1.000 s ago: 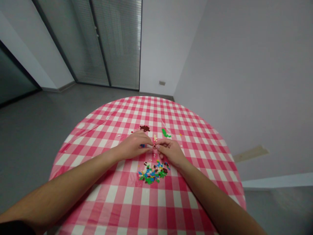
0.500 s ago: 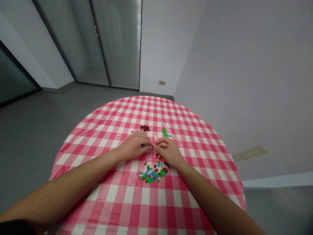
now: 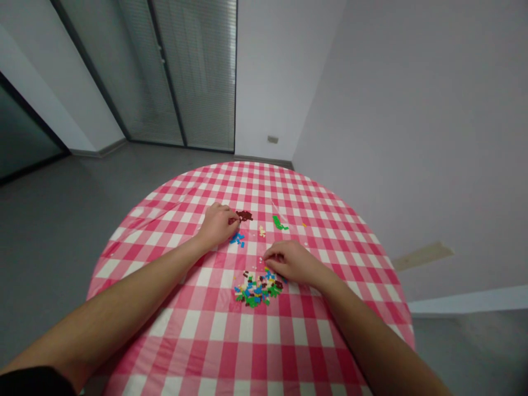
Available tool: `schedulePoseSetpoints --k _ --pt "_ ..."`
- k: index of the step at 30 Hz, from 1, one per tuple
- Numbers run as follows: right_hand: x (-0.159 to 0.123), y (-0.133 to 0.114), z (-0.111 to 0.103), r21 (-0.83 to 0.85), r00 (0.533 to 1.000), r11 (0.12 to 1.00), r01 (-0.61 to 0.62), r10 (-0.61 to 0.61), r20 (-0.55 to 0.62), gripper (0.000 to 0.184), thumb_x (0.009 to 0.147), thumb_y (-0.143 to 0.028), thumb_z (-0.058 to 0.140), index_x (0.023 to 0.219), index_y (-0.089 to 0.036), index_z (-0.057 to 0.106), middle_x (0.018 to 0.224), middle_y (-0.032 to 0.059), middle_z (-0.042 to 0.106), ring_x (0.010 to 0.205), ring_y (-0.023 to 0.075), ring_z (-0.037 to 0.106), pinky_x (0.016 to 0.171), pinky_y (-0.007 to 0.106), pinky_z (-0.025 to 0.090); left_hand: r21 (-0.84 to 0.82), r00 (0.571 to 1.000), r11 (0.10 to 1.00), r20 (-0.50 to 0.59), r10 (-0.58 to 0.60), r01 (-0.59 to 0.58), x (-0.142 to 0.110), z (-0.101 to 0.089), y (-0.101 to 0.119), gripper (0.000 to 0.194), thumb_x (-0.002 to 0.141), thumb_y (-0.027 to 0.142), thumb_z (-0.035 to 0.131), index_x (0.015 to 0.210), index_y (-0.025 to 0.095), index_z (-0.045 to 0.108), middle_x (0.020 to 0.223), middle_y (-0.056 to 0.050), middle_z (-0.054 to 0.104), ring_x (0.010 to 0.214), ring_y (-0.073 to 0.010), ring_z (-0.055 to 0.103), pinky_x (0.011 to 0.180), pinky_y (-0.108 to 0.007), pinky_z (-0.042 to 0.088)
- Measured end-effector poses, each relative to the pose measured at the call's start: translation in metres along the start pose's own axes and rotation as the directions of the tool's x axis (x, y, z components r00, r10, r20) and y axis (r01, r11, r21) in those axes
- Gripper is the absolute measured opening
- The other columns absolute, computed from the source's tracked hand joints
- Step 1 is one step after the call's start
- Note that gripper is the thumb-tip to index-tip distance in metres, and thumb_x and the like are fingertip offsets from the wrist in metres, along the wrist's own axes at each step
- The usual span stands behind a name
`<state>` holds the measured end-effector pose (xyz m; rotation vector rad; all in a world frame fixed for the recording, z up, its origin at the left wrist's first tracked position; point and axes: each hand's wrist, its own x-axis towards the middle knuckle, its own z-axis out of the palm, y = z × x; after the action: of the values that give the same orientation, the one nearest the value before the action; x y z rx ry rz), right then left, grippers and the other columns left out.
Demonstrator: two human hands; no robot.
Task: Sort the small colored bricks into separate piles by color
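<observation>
My left hand [image 3: 220, 224] is at the near left edge of a small pile of brown toy bricks [image 3: 245, 216]. Its thumb and fingertips are pinched together, and anything between them is too small to make out. Just below this hand lies a group of blue bricks [image 3: 237, 239]. My right hand [image 3: 292, 260] hovers at the upper right of a mixed pile of small coloured bricks [image 3: 258, 290]. Its fingers are curled, with the thumb slightly apart and nothing visible in them. A few tiny pale pieces [image 3: 260, 259] lie by its fingertips.
Green bricks [image 3: 279, 223] and cream bricks [image 3: 262, 231] lie in separate groups beyond my right hand. An orange piece [image 3: 304, 224] sits farther right. A red-and-white checked cloth [image 3: 231, 352] covers the round table. A white wall [image 3: 391, 137] stands to the right.
My hands, together over the middle before, have parted. The left moved away and left to the brown bricks, uncovering the blue ones; the right drew slightly back toward the mixed pile.
</observation>
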<state>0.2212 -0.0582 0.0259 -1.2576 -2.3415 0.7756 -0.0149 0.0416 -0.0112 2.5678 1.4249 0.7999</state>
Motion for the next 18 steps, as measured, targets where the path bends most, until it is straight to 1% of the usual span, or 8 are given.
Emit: schedulePoseSetpoints --k 2,4,6,9,14,18 --pt "-0.004 -0.001 -0.009 -0.018 0.994 1.0 0.018 -0.016 0.112 0.02 0.078 -0.01 0.06 0.084 -0.018 0.077 0.079 0.0047 0.076 0.07 0.0167 0.067 0.064 0.026 0.047 0.008 1.0 1.0 0.014 -0.005 0.005 0.0 0.001 0.001 0.023 0.085 0.028 0.057 0.081 0.018 0.077 0.079 -0.009 0.07 0.078 -0.0244 0.054 0.079 -0.039 0.036" --pt "-0.008 -0.001 -0.017 0.004 0.976 1.0 0.007 -0.007 0.218 0.022 0.075 -0.007 0.061 0.082 -0.019 0.078 0.076 0.0027 0.075 0.066 0.015 0.067 0.06 0.024 0.046 0.015 1.0 1.0 0.022 -0.003 0.003 0.0 0.0 0.001 0.023 0.085 0.028 0.057 0.078 0.019 0.077 0.077 -0.008 0.069 0.076 -0.0238 0.053 0.077 -0.039 0.035" --pt "-0.012 -0.001 -0.022 0.016 0.959 1.0 -0.011 0.006 0.282 0.021 0.073 -0.007 0.064 0.081 -0.021 0.078 0.072 0.0009 0.074 0.061 0.0133 0.065 0.055 0.021 0.044 0.029 1.0 1.0 0.021 0.004 -0.005 0.0 0.0 0.002 0.023 0.085 0.027 0.056 0.077 0.019 0.076 0.075 -0.008 0.068 0.075 -0.0231 0.051 0.076 -0.038 0.035" --pt "-0.016 -0.001 -0.024 -0.011 0.947 1.0 -0.022 0.025 0.319 0.021 0.07 -0.009 0.068 0.082 -0.022 0.079 0.07 -0.0002 0.073 0.057 0.012 0.061 0.05 0.02 0.039 0.047 1.0 0.999 0.018 0.023 -0.024 -0.001 -0.002 0.004 0.024 0.085 0.027 0.055 0.079 0.019 0.077 0.076 -0.008 0.067 0.076 -0.0232 0.05 0.076 -0.038 0.034" --pt "-0.016 -0.001 -0.021 -0.087 0.917 0.996 -0.021 0.054 0.395 0.027 0.07 -0.008 0.065 0.089 -0.021 0.079 0.073 0.0 0.073 0.058 0.0101 0.057 0.054 0.02 0.037 0.078 0.998 0.996 0.061 0.026 -0.031 -0.004 -0.002 0.005 0.023 0.084 0.027 0.055 0.074 0.021 0.076 0.073 -0.007 0.066 0.078 -0.0233 0.05 0.079 -0.039 0.033" --pt "-0.014 -0.003 -0.021 -0.122 0.912 0.992 -0.036 0.082 0.402 0.024 0.072 -0.011 0.065 0.09 -0.02 0.079 0.075 0.0008 0.073 0.06 0.0102 0.058 0.055 0.02 0.037 0.077 0.996 0.996 0.081 0.038 -0.045 -0.004 -0.001 0.005 0.025 0.084 0.024 0.054 0.073 0.02 0.075 0.073 -0.008 0.065 0.076 -0.0231 0.05 0.079 -0.039 0.032"
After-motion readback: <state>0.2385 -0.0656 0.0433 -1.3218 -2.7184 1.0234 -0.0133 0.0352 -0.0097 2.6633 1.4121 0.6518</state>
